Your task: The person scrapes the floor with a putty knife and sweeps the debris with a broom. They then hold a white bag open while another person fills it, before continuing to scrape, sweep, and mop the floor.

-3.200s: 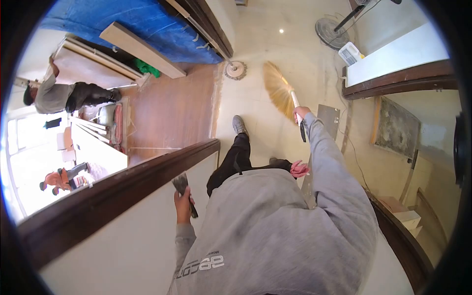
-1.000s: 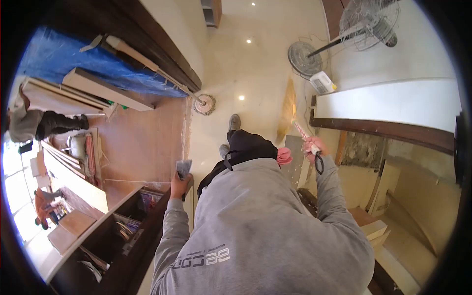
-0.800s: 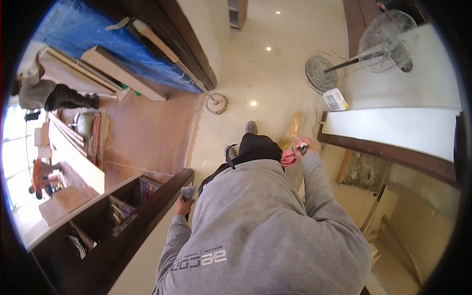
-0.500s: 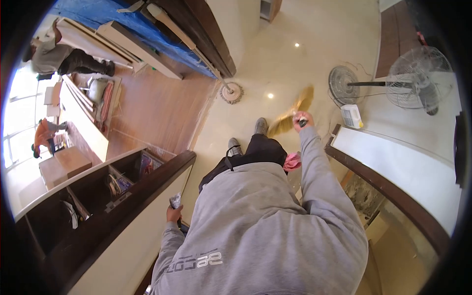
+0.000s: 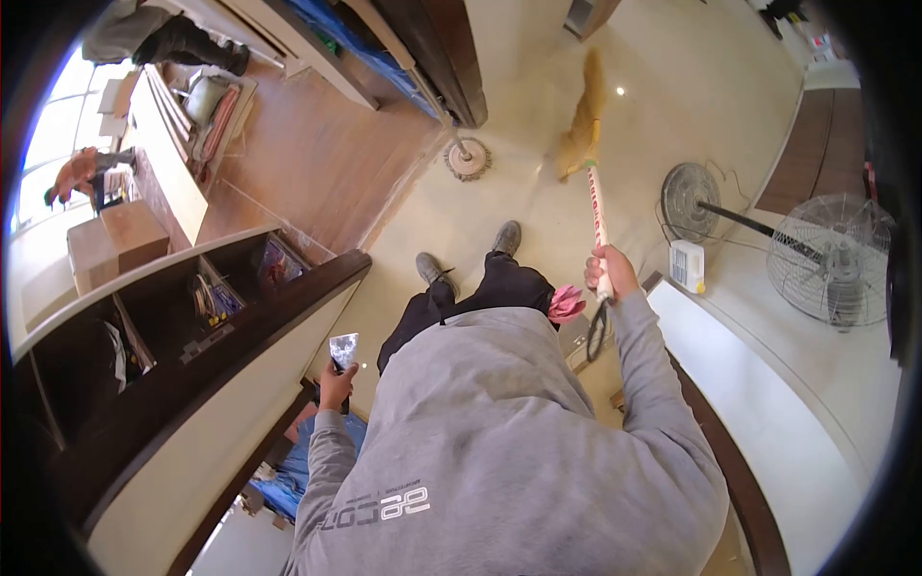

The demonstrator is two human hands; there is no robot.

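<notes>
My right hand (image 5: 615,273) is wrapped round the white handle of a broom (image 5: 597,206), which has lettering along it and a black loop at its near end. Its yellow bristle head (image 5: 584,113) points away from me, over the shiny cream floor (image 5: 538,230). On the other side, my left hand (image 5: 335,386) grips a scraper (image 5: 343,349) with a wide, whitish-smeared metal blade turned upward. A pink cloth or glove (image 5: 567,304) hangs at my right hip.
To the right stands a fan (image 5: 831,259) on a round base, beside a white jug (image 5: 686,266). A round brush (image 5: 467,158) on a pole leans ahead. Open compartments (image 5: 206,298) hold small items at left. Two people (image 5: 82,178) are beyond, near boards and boxes (image 5: 115,240).
The broom has swung forward, so its handle now shows lengthwise and the bristles lie farther from my feet. My left hand has risen a little with the scraper. The view has shifted.
</notes>
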